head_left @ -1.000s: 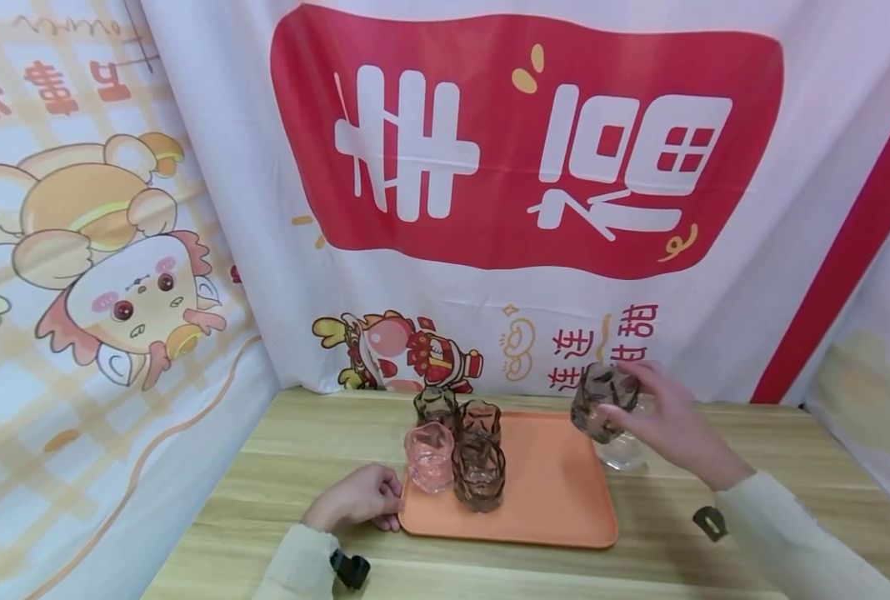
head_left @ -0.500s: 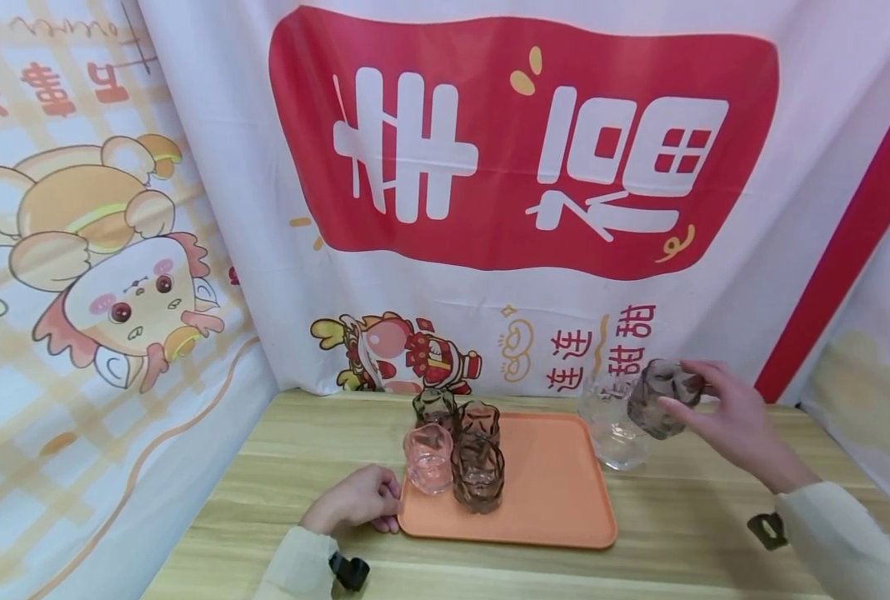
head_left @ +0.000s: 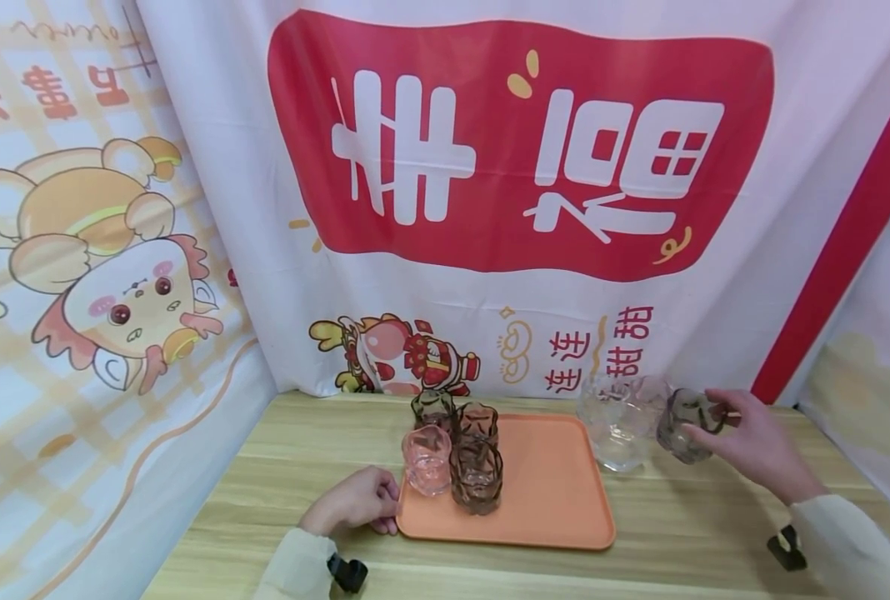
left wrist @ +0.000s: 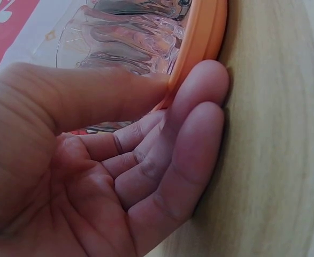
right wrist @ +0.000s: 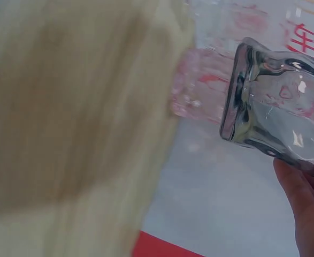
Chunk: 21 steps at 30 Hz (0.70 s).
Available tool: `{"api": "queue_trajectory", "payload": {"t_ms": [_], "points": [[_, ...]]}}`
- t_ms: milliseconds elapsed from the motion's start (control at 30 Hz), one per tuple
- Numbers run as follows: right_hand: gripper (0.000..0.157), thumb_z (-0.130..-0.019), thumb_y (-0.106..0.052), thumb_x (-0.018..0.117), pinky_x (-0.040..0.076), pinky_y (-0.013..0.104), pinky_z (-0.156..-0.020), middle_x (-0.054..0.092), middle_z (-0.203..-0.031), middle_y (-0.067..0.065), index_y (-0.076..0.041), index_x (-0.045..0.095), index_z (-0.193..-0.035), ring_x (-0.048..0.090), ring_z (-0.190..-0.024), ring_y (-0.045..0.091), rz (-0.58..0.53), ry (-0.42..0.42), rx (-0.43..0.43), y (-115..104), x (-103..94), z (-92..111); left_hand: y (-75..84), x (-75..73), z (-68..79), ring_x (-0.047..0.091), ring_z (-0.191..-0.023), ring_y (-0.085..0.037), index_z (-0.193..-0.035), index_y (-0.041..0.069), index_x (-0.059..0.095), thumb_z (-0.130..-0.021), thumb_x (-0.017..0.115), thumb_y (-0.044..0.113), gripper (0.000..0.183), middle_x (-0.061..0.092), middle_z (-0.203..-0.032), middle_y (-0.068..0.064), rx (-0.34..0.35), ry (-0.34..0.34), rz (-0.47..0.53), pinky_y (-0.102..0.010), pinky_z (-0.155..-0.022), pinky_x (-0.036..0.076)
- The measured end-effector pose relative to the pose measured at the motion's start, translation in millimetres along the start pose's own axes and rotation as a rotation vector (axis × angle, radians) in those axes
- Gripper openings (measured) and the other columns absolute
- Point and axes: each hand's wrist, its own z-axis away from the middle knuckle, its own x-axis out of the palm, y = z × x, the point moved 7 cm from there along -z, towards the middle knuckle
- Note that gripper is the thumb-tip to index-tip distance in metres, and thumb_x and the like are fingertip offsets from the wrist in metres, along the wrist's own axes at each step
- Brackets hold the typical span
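My right hand (head_left: 756, 442) holds a grey-tinted glass cup (head_left: 683, 433) by its side, over the right part of the table. In the right wrist view the cup tilts sideways, its thick base towards the table. Clear glass cups (head_left: 619, 442) stand just left of it, one of them faintly pink. My left hand (head_left: 358, 500) pinches the left rim of an orange tray (head_left: 557, 500), thumb inside and fingers outside. Grouped on the tray's left half are a pink cup (head_left: 426, 462), a dark brown cup (head_left: 477, 479), an amber-brown cup (head_left: 478, 421) and a dark greenish cup (head_left: 432, 408).
The wood-grain table (head_left: 265, 475) ends at the back against a white printed cloth (head_left: 715, 333) with a red panel. Another printed cloth (head_left: 107, 250) closes off the left side. Black bands (head_left: 347, 572) sit on both wrists.
My right hand has carried the grey cup from beside the tray's right edge further right and lower, uncovering the clear cups. The left hand stays at the tray rim.
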Motion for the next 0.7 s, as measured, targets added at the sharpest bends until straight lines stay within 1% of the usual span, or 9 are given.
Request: {"api": "queue_trajectory", "payload": {"t_ms": [67,133,267,367,467,567,700], "points": [[0.084,-0.075,-0.048,0.077,0.054,0.053,-0.076,0.058,-0.109,0.025,0.009,0.048,-0.129,0.058,-0.098,0.044,0.005,0.008,-0.023,3.2,6.8,0.4,-0.7,-0.1,0.1,0.065,-0.058,-0.017,-0.093,-0.002,0.057,-0.087,0.060,0.002,0.008,0.066,-0.070,-0.010,-0.002,0.001,-0.004,-0.033,-0.056,0.058],[0.082,-0.074,-0.045,0.079,0.054,0.051,-0.075,0.058,-0.108,0.026,0.010,0.049,-0.127,0.059,-0.097,0.043,0.005,0.003,-0.034,5.9,13.6,0.7,-1.1,-0.1,0.1,0.065,-0.058,-0.017,-0.093,-0.002,0.057,-0.088,0.060,0.002,0.008,0.066,-0.070,-0.010,-0.006,0.001,-0.004,-0.033,-0.056,0.058],[0.079,-0.072,-0.041,0.082,0.055,0.048,-0.073,0.059,-0.104,0.026,0.012,0.052,-0.122,0.060,-0.092,0.041,-0.006,0.021,-0.059,8.9,22.8,0.9,-0.5,0.0,0.1,0.065,-0.058,-0.016,-0.093,-0.002,0.057,-0.088,0.060,0.002,0.007,0.065,-0.071,-0.010,-0.018,0.001,0.009,-0.032,-0.056,0.058],[0.075,-0.071,-0.037,0.083,0.054,0.039,-0.069,0.061,-0.102,0.025,0.011,0.054,-0.120,0.061,-0.090,0.037,-0.016,0.043,-0.080,9.1,27.0,0.6,1.0,-0.1,0.6,0.065,-0.058,-0.015,-0.093,-0.002,0.056,-0.088,0.060,0.001,0.007,0.065,-0.071,-0.011,-0.022,0.002,0.019,-0.031,-0.056,0.058],[0.073,-0.070,-0.035,0.084,0.050,0.032,-0.069,0.061,-0.103,0.026,0.011,0.055,-0.119,0.061,-0.090,0.037,-0.027,0.044,-0.088,9.2,31.3,0.5,2.8,-0.2,1.6,0.065,-0.058,-0.015,-0.093,-0.002,0.056,-0.087,0.059,0.000,0.007,0.065,-0.072,-0.011,-0.021,0.003,0.024,-0.031,-0.056,0.058],[0.073,-0.071,-0.036,0.083,0.051,0.036,-0.071,0.061,-0.106,0.028,0.011,0.054,-0.120,0.061,-0.092,0.038,-0.035,0.030,-0.083,9.3,35.8,1.0,3.8,-0.1,2.5,0.065,-0.058,-0.015,-0.092,-0.002,0.056,-0.087,0.059,0.000,0.006,0.065,-0.072,-0.011,-0.022,0.001,0.026,-0.031,-0.056,0.058],[0.074,-0.072,-0.036,0.082,0.052,0.044,-0.075,0.061,-0.107,0.029,0.010,0.053,-0.121,0.061,-0.093,0.039,-0.037,0.023,-0.078,10.5,39.9,1.6,3.6,0.0,2.9,0.065,-0.058,-0.015,-0.092,-0.002,0.056,-0.088,0.060,0.001,0.007,0.065,-0.072,-0.011,-0.025,-0.002,0.024,-0.030,-0.056,0.058]]}}
